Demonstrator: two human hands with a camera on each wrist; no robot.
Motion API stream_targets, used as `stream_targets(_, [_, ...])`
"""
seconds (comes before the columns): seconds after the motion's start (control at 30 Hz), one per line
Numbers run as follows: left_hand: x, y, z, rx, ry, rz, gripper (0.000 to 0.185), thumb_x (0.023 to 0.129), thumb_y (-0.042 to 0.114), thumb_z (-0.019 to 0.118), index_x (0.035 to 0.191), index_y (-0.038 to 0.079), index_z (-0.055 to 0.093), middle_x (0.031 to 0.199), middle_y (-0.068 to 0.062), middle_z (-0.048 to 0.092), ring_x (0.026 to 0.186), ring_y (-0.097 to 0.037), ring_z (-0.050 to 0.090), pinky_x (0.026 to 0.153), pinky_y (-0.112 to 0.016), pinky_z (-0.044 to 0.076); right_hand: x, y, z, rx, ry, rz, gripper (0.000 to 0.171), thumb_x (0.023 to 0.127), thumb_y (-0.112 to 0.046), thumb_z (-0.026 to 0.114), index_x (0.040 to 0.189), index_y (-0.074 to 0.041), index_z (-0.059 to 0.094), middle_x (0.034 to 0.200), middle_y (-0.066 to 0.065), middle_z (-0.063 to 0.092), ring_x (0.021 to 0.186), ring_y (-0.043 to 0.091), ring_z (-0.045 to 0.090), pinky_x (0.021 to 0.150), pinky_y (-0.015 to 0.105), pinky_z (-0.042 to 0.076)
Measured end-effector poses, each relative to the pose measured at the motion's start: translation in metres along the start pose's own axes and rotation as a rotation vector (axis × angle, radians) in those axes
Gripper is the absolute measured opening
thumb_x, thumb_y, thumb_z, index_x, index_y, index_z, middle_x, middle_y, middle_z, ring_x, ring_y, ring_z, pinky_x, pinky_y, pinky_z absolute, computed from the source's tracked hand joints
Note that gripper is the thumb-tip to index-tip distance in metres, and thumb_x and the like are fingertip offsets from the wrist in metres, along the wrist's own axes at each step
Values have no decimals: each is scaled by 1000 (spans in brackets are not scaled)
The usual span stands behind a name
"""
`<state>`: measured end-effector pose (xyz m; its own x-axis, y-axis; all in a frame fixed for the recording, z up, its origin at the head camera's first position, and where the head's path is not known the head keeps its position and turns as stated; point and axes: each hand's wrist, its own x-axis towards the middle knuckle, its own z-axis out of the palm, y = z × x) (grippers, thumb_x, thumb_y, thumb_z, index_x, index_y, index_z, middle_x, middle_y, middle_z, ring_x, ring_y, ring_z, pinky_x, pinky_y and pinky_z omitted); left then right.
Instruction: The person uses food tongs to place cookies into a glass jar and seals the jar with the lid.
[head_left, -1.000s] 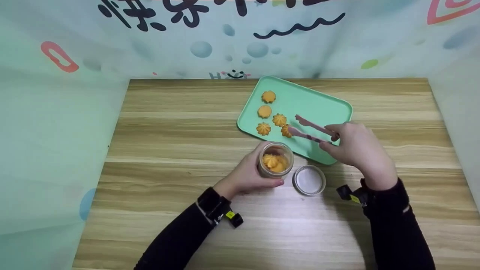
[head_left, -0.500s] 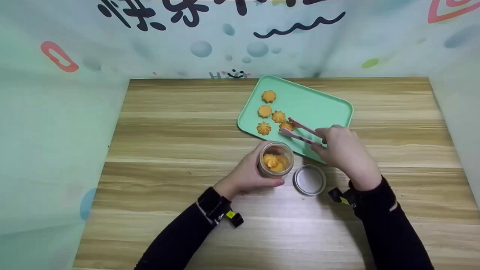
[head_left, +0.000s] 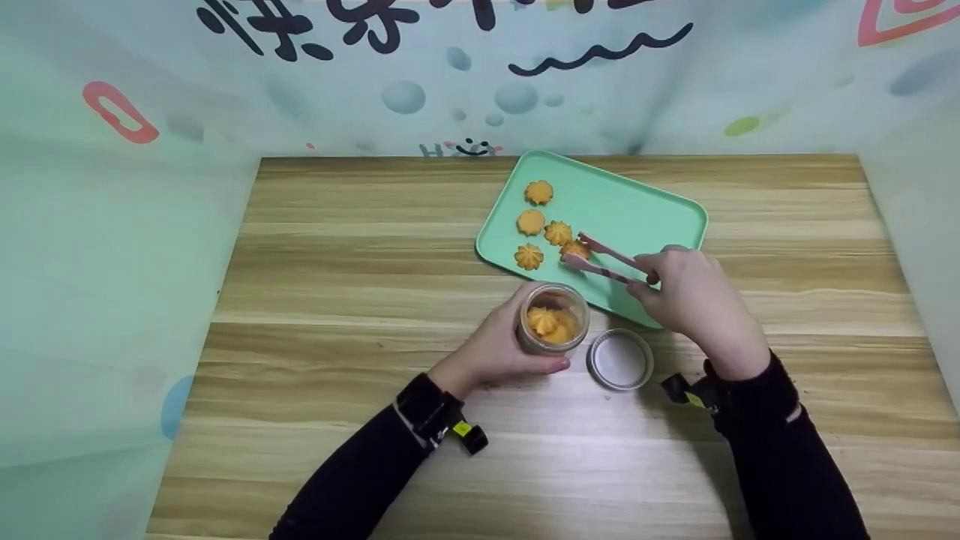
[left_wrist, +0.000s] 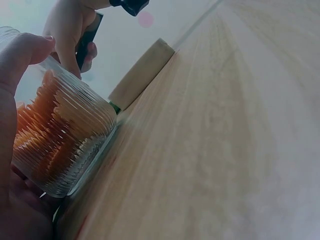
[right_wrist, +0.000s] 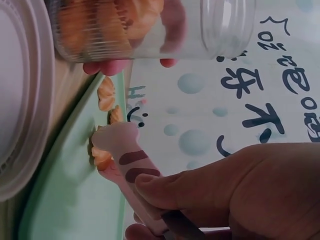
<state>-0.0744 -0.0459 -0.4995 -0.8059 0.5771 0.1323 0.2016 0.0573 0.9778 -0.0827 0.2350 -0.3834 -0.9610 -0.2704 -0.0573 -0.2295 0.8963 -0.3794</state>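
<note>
Head view: a glass jar (head_left: pixel 553 319) with cookies inside is standing on the wooden table (head_left: pixel 360 300), the left hand (head_left: pixel 499 345) wrapping around it. A green tray (head_left: pixel 637 214) is carrying 5 cookies; the right hand (head_left: pixel 694 300) is squeezing pink tongs (head_left: pixel 604 262) around 1 cookie (head_left: pixel 574 250). A lid (head_left: pixel 619 360) is lying beside the jar.

Left wrist view: fingers (left_wrist: pixel 25 50) are curling around the ribbed jar (left_wrist: pixel 62 145), orange cookies showing through.

Right wrist view: thumb and fingers (right_wrist: pixel 210 185) are pinching the tongs (right_wrist: pixel 125 160), tips touching a cookie (right_wrist: pixel 100 156) on the tray (right_wrist: pixel 75 200).
</note>
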Motion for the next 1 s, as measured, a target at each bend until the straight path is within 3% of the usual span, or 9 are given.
stream_targets(0.17, [0,-1,0,8,2,0,96,74,28,104,154,32,51,146,12,64,140,-13,57,126,-40,40,-5,2,-9,26,21,-20,30,100,-18,77,123,1,80,95,15,77,82,34,67,69,51,52])
stream_targets(0.37, [0,-1,0,3,5,0,96,74,28,104,154,33,51,146,12,64,139,-12,57,126,-39,40,-19,-1,-29,71,58,-60,29,101,-20,78,123,-2,80,101,14,78,66,23,55,61,38,42])
stream_targets(0.6, [1,0,0,-19,0,10,94,74,23,103,153,27,52,145,8,66,138,-15,58,126,-40,39,-49,-6,-51,159,143,-243,34,96,-15,85,128,-6,80,89,-2,71,61,5,54,52,24,43])
stream_targets(0.73, [-1,1,0,0,3,-42,99,74,26,103,156,26,48,146,7,64,138,-15,58,126,-41,39,-64,-11,-59,193,157,-341,38,91,-9,89,128,-10,81,93,-8,72,64,2,53,52,17,43])
stream_targets(0.87, [-2,1,0,-12,-2,-68,100,74,25,103,157,29,47,146,6,63,137,-15,59,124,-41,41,-74,-17,-61,165,134,-396,41,89,-10,91,129,-14,81,99,-8,73,65,-2,54,54,15,46])
stream_targets(1.0, [-1,0,0,-46,-10,-37,94,75,21,102,153,31,51,144,6,65,135,-16,60,123,-41,43,-79,-22,-60,94,110,-447,42,90,-14,91,130,-14,80,102,-5,75,68,-2,56,58,18,50])
